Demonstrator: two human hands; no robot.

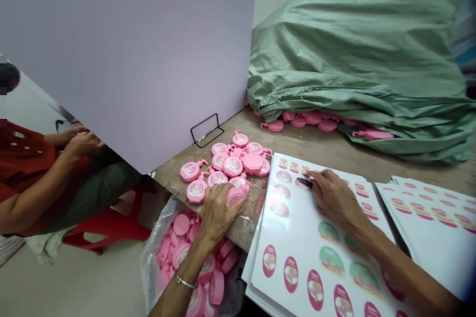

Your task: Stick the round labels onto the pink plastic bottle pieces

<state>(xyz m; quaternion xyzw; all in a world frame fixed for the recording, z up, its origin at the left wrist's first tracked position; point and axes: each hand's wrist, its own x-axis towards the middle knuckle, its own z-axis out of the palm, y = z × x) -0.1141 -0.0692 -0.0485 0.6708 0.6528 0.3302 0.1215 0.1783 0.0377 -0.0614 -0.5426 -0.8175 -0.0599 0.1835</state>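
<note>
My left hand (217,210), with a bangle on its wrist, is closed around a round pink plastic case (235,197) at the table's near edge. Beside it lies a cluster of similar pink cases (233,166) with small side spouts, most of them bearing a printed sticker. My right hand (332,195) pinches a pair of dark tweezers (305,182), their tips over the upper rows of a white sticker sheet (297,237). Small stickers, green ones and pink ovals are printed on that sheet. Part of its middle is hidden under my right forearm.
Below the table edge, a clear plastic bag (148,257) holds many pink cases. A green sack (353,59) spills more cases at the back. More sticker sheets (427,237) lie at right. A pale panel (148,59) with a black wire stand (207,131) separates a seated person (44,183).
</note>
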